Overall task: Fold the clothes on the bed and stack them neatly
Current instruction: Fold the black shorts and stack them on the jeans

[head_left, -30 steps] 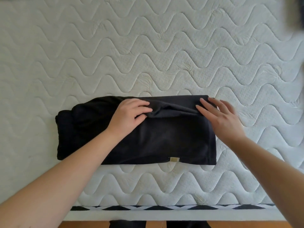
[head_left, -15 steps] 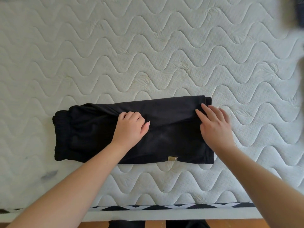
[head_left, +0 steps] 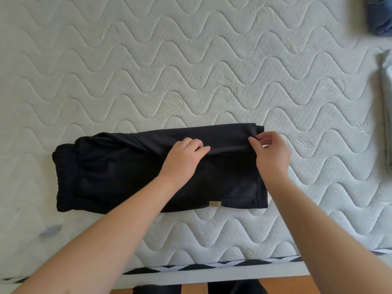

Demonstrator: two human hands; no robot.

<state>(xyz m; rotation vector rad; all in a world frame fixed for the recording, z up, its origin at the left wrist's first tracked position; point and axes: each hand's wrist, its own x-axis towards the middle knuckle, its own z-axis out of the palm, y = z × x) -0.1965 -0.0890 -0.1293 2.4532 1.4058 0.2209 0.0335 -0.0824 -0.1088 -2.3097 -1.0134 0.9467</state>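
A black garment (head_left: 118, 172), folded into a long rectangle with a small tan label on its near edge, lies across the white quilted mattress (head_left: 191, 71). My left hand (head_left: 184, 160) rests on its middle with curled fingers pinching a ridge of the top layer. My right hand (head_left: 269, 153) pinches the same top layer near the garment's far right corner, and the cloth is pulled taut between the two hands.
A blue denim piece (head_left: 381, 15) lies at the top right corner, and a pale grey folded cloth (head_left: 387, 115) at the right edge. The mattress's near edge has a black-and-white trim (head_left: 212, 266), with wooden floor below it.
My right hand went from lying flat on the garment's right end to pinching its top layer near the far corner. My left hand stays curled on the middle fold.
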